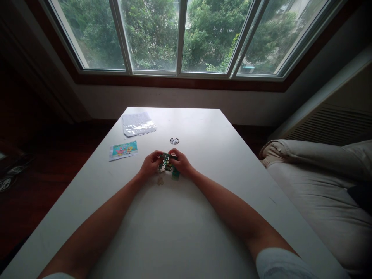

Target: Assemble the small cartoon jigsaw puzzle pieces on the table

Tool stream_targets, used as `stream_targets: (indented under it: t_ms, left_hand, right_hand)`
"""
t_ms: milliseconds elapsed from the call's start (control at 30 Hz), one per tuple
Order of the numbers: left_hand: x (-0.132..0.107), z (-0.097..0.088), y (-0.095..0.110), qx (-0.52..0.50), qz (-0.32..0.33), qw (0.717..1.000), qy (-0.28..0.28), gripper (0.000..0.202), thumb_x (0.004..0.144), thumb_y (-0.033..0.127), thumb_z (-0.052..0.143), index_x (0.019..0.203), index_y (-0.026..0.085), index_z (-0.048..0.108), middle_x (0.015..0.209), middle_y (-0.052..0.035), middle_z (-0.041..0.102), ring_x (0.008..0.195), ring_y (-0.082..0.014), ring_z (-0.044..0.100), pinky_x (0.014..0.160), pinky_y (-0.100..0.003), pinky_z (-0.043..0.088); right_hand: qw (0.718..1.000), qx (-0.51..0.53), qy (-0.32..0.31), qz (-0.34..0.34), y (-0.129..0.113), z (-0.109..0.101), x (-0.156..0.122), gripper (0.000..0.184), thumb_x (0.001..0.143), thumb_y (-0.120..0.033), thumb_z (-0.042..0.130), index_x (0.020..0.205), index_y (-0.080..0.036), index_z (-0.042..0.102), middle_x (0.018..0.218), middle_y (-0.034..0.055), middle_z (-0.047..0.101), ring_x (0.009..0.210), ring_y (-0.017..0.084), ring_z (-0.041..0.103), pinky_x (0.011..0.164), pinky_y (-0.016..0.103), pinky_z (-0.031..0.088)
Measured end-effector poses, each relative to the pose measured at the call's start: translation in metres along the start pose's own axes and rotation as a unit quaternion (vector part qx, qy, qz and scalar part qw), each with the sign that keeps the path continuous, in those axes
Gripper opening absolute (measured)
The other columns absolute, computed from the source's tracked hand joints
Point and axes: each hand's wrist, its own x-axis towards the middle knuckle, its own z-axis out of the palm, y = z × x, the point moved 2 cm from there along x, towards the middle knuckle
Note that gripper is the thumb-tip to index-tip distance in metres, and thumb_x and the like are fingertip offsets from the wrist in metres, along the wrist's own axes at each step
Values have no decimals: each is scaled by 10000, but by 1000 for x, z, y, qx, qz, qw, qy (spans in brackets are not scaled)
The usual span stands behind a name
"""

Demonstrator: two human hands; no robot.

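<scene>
Both my hands meet over the middle of the white table (186,217). My left hand (150,164) and my right hand (182,162) pinch a small cluster of green and white puzzle pieces (167,164) between their fingertips, just above the tabletop. A green piece (175,175) sticks out below my right hand. A pale loose piece (160,181) lies on the table just under my left hand. Details of the pieces are too small to make out.
A colourful cartoon picture card (123,150) lies left of my hands. Farther back is a clear plastic bag (137,124) on paper. A small round cable hole (174,140) sits in the tabletop. A beige sofa (319,182) stands to the right, windows behind.
</scene>
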Motion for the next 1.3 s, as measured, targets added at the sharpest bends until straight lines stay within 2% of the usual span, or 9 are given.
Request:
stream_targets:
  t_ms: [133,300,400,500,667,867,933,1100,1300]
  left_hand:
    - [0,-2,-4,9,-15,1000,14,236,813,358,722,949,175,661,624,40,570,528,-89,474,516,-210,362]
    - [0,-3,-7,19,-8,1000,22,212,814,347,710,934,180,657,604,49,541,526,-86,451,518,-205,348]
    - [1,-3,-6,22,-4,999,29,213,810,341,702,945,180,665,658,32,582,564,-99,489,545,-214,381]
    - [2,-3,-3,3,2,999,34,231,806,327,684,988,185,667,776,6,646,660,-123,559,621,-232,436]
    - [0,1,3,2,-2,1000,-2,198,793,281,655,963,179,666,807,2,648,728,-137,576,679,-240,452]
    - [-2,2,8,20,15,1000,9,145,868,314,602,939,190,625,810,8,614,727,-131,550,684,-243,447]
    - [-2,1,8,26,11,999,18,158,890,346,587,934,196,610,776,14,599,692,-129,540,657,-244,444]
    - [-2,2,6,32,9,999,9,184,907,347,566,1019,205,599,767,7,626,676,-136,566,646,-255,466]
    - [-2,0,4,32,10,999,18,197,868,293,580,1041,202,595,867,-14,656,739,-146,604,709,-277,505]
  right_hand:
    - [999,9,30,-10,7,-1,2,194,718,-175,512,887,-224,593,758,-26,590,668,130,552,620,236,466]
    - [999,49,2,16,12,1,4,233,705,-175,487,909,-224,588,753,-38,577,607,117,567,564,221,461]
    - [1000,15,-6,-19,7,1,4,182,749,-207,559,918,-216,625,809,-23,621,704,128,583,656,234,479]
    - [999,2,-29,-37,6,1,4,199,817,-308,614,989,-215,647,841,-10,655,740,136,588,708,252,481]
    - [999,-26,-13,-39,10,1,5,204,884,-358,558,976,-211,666,823,1,675,763,152,601,741,269,484]
    - [999,31,-38,11,8,3,2,221,876,-384,582,1015,-219,627,696,-29,632,585,127,582,590,238,476]
    - [998,43,-41,12,6,3,1,194,860,-344,586,1001,-214,619,687,-32,636,585,124,591,604,240,487]
    - [998,41,-38,-27,5,3,2,201,828,-222,558,1017,-222,627,832,-4,719,763,143,657,780,286,519]
    - [998,43,-41,-35,8,2,4,308,851,-225,541,1154,-245,587,987,15,724,741,135,649,739,290,524]
